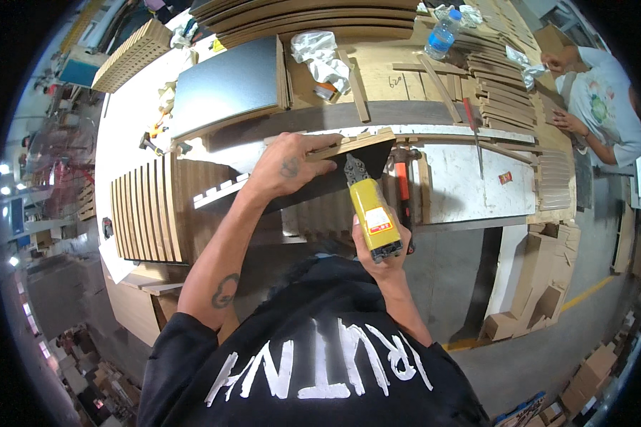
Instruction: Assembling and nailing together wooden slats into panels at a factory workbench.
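Note:
My left hand [289,168] grips the upper edge of a dark-faced board [372,159], fingers over the pale wooden edge and thumb on the near face. The board stands tilted on the workbench. In my right hand [384,250] is a yellow hand tool [370,205] with a grey metal head and black rear end; its exact kind is not clear. The tool's head is at the board's dark face, close under the edge; whether it touches I cannot tell. Just right of the tool lies a hammer [403,178] with an orange-red and black handle.
Slatted boards [146,210] stand at the left, beside a dark panel [228,85] farther back. A water bottle [443,35], crumpled white plastic [317,53], a red-handled screwdriver [472,128] and stacked wood strips [502,89] occupy the bench. A co-worker [602,103] is at the right.

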Tool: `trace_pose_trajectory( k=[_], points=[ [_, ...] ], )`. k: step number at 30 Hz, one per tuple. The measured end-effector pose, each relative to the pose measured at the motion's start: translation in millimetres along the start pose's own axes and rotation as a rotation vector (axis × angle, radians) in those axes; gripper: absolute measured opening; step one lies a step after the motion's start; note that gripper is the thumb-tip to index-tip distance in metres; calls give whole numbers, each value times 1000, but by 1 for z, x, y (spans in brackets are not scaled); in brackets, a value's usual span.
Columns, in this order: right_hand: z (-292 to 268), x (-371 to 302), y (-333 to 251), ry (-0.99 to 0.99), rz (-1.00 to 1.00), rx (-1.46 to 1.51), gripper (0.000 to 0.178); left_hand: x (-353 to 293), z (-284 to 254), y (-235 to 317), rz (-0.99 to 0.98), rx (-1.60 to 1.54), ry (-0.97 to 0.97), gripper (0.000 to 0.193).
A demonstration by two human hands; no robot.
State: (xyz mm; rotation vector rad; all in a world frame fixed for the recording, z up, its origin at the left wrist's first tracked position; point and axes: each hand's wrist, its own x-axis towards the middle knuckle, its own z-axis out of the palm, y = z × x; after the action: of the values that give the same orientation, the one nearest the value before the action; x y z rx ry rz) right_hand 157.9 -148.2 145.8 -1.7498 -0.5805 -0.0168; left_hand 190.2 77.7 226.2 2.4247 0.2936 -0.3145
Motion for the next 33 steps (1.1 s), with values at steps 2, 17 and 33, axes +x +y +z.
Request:
trace_pose_trajectory(
  k=[2,17,33],
  points=[
    [0,0,-1,1,12,-2,38,0,2,0,1,-1,-4,51],
    [0,0,-1,9,-60,-43,34,-2,-1,3,10,-11,-16,53],
    [-3,-1,-5,-10,-19,-32,35,-3,4,-1,43,37,16,52]
  ],
)
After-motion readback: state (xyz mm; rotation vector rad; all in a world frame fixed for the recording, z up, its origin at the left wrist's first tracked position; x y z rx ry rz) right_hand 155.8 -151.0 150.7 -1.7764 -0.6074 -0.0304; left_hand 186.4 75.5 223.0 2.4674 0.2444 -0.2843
